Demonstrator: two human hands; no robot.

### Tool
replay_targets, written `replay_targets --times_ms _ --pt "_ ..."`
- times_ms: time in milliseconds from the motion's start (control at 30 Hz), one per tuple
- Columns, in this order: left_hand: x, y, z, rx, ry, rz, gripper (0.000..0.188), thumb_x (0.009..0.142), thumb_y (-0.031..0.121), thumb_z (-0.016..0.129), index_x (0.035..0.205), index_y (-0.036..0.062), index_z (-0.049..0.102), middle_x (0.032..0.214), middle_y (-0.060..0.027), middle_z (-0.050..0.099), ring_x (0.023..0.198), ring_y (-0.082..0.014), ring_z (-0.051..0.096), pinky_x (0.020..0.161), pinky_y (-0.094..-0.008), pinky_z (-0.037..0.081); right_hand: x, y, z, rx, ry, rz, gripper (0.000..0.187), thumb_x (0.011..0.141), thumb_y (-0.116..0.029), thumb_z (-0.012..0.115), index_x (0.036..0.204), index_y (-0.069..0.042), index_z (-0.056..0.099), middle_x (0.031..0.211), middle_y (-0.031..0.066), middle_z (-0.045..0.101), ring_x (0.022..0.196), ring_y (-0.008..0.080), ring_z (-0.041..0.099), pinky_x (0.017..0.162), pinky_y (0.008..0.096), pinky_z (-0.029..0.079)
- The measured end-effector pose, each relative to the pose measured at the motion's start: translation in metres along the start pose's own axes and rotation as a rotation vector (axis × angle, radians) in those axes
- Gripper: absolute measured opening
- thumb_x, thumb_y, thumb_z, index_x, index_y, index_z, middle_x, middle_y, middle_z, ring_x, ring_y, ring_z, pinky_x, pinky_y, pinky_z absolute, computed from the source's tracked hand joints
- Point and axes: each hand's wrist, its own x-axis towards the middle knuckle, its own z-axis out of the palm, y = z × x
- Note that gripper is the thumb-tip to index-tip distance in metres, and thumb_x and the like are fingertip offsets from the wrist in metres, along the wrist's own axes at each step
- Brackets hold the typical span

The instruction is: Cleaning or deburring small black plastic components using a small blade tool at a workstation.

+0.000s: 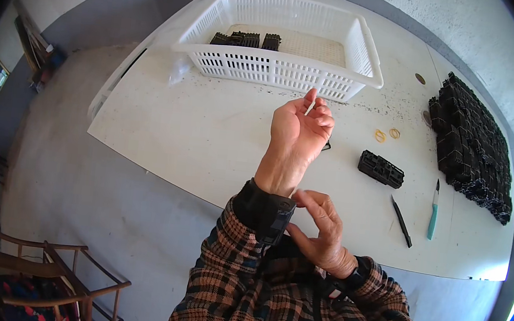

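Note:
My left hand is raised over the table, palm up, fingers loosely bent and apart, with nothing visible in it. A black box-shaped device is strapped round my left wrist. Beside it is my right hand, thumb and fingers spread, the thumb tip at the device's edge; the other fingertips are slightly blurred. A small black piece shows partly behind my left hand. To the right lies a block of black plastic parts. Nearer me are a black pen-like tool and a knife with a turquoise handle.
A white plastic basket stands at the back with several black parts inside. Many black parts form a large pile at the right. Yellow rubber bands lie on the white table. A wooden chair stands lower left.

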Motion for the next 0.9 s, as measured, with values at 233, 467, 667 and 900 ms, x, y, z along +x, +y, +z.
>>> replay_targets --times_ms 233,467,667,900 --pt "0.0 -0.016 0.001 0.025 0.032 -0.018 0.021 0.092 0.002 0.036 0.098 -0.005 0.055 0.087 -0.0105 0.052 0.07 -0.0181 0.049 0.056 -0.0259 0.043 -0.005 0.004 0.002 0.042 0.049 0.032 0.057 0.07 0.004 0.078 0.123 -0.002 0.059 0.105 0.0118 0.059 0.09 0.0228 0.06 0.076 0.0317 0.053" --pt "0.008 -0.031 -0.003 0.054 0.06 -0.038 0.021 0.093 0.004 0.036 0.1 -0.0034 0.054 0.088 -0.0111 0.053 0.07 -0.0184 0.049 0.056 -0.0263 0.042 -0.007 -0.002 -0.001 0.075 0.117 0.054 0.058 0.068 0.003 0.08 0.121 -0.001 0.059 0.104 0.0115 0.059 0.085 0.0213 0.059 0.07 0.03 0.054" --pt "0.019 -0.044 -0.003 0.07 0.089 -0.039 0.019 0.092 0.007 0.037 0.104 0.0023 0.051 0.083 -0.0091 0.053 0.068 -0.0181 0.049 0.055 -0.0282 0.041 -0.012 0.001 -0.004 0.019 0.169 0.047 0.054 0.067 0.004 0.08 0.117 -0.001 0.06 0.103 0.0114 0.059 0.084 0.0199 0.059 0.07 0.0292 0.053" --pt "0.022 -0.069 -0.005 0.158 0.121 0.063 0.021 0.093 0.009 0.037 0.108 0.0039 0.05 0.083 -0.0086 0.052 0.068 -0.018 0.049 0.056 -0.0291 0.041 -0.021 -0.006 -0.005 -0.012 0.248 0.14 0.041 0.066 -0.006 0.084 0.099 -0.002 0.06 0.095 0.0112 0.061 0.084 0.0211 0.059 0.073 0.0293 0.049"
